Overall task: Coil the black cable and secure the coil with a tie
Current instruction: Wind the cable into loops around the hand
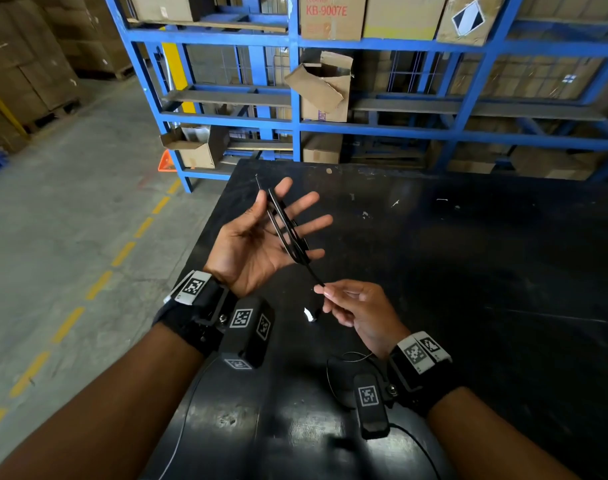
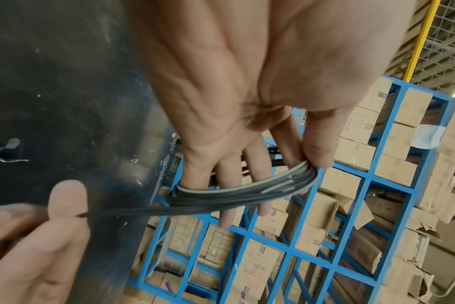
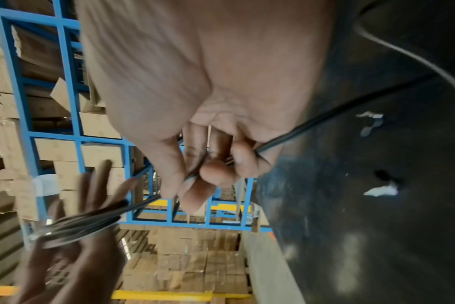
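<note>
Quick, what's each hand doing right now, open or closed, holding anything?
Left hand: open, fingers splayed, black cable coiled round them.
Right hand: closed, pinch grip on the cable's free strand.

1. Head view: crisp, evenly lit; rack (image 1: 382, 129) lines bow beyond the left hand (image 1: 257, 244).
2. Dull sheen on the table (image 1: 486, 271), right of the right hand (image 1: 358, 308).
3. Left wrist: the palm close and soft, right hand blurred at its lower left.
4. Right wrist: left hand dark and smeared, cable (image 3: 86, 224) streaked, glare patches right of the palm.
</note>
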Demonstrator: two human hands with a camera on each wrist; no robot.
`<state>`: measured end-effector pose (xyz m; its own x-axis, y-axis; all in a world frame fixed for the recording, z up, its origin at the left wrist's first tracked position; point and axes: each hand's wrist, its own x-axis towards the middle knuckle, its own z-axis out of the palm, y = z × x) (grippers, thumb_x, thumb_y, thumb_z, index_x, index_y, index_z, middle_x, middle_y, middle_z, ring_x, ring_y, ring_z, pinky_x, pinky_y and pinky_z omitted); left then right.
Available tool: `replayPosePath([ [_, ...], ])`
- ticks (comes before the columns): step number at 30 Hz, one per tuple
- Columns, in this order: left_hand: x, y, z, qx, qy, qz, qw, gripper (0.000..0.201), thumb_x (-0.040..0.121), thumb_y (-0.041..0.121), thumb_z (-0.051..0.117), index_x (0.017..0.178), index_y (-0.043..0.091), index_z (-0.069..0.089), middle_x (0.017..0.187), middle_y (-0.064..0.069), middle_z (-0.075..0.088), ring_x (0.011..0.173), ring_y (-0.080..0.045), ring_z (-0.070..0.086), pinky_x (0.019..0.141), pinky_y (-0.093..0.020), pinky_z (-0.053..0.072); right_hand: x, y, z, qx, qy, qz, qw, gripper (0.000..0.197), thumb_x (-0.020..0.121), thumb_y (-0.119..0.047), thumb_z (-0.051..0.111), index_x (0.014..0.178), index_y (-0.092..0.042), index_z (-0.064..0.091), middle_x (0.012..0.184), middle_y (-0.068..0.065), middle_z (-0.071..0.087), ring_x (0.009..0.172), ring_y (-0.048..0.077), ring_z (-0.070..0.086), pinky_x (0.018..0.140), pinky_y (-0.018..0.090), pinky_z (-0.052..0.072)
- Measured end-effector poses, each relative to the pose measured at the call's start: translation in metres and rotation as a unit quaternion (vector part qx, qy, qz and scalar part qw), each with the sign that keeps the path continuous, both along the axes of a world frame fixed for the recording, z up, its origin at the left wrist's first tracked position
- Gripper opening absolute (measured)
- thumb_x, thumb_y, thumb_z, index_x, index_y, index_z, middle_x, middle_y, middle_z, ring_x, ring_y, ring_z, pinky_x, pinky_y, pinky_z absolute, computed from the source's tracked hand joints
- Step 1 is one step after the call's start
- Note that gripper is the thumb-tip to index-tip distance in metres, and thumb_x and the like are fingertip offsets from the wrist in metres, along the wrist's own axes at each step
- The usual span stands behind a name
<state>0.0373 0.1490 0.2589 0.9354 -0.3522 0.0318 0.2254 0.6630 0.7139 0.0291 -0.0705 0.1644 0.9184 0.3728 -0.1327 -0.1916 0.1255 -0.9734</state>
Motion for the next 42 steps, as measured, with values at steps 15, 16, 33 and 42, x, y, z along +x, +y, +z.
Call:
replayPosePath([
  [15,-0.037,-0.018,-0.014,0.353,0.013,-0.212,0.911,0.039,0.099,0.029,0.059,0.130,0.009,0.070,0.140,-0.010,0.068,0.131,-0.031,0.064,0.116,-0.051,0.040,0.053,-0.018,0.073,-0.237,-0.203,0.020,0.950,0.013,0.076,-0.009,0.087,0.088,-0.007,0.084,0.072,0.005,0.079,0.061,0.008,0.067,0.061,0.018,0.054],
  [16,-0.035,-0.019,-0.016,0.367,0.019,-0.212,0.906,0.038,0.100,0.030,0.060,0.130,0.010,0.070,0.138,-0.008,0.070,0.129,-0.030,0.065,0.116,-0.051,0.040,0.053,-0.015,0.081,-0.276,-0.244,0.028,0.929,0.011,0.074,-0.011,0.089,0.085,-0.011,0.085,0.073,0.001,0.080,0.064,0.005,0.071,0.066,0.018,0.057],
  [33,-0.017,-0.016,-0.038,0.455,0.053,-0.125,0.880,0.027,0.097,0.041,0.064,0.107,0.025,0.083,0.126,-0.004,0.076,0.124,-0.041,0.066,0.085,-0.034,0.063,0.041,-0.006,0.101,-0.364,-0.347,0.009,0.864,0.006,0.080,-0.027,0.084,0.079,-0.021,0.084,0.077,-0.012,0.079,0.072,-0.003,0.073,0.069,0.010,0.054],
  [42,-0.012,-0.008,-0.045,0.267,0.101,-0.042,0.958,0.043,0.106,0.031,0.049,0.140,0.010,0.063,0.138,-0.019,0.068,0.130,-0.041,0.063,0.096,-0.047,0.054,0.025,-0.002,0.066,-0.231,-0.300,-0.038,0.925,0.005,0.084,-0.014,0.080,0.081,-0.010,0.080,0.078,-0.003,0.079,0.065,0.010,0.075,0.066,0.029,0.062],
])
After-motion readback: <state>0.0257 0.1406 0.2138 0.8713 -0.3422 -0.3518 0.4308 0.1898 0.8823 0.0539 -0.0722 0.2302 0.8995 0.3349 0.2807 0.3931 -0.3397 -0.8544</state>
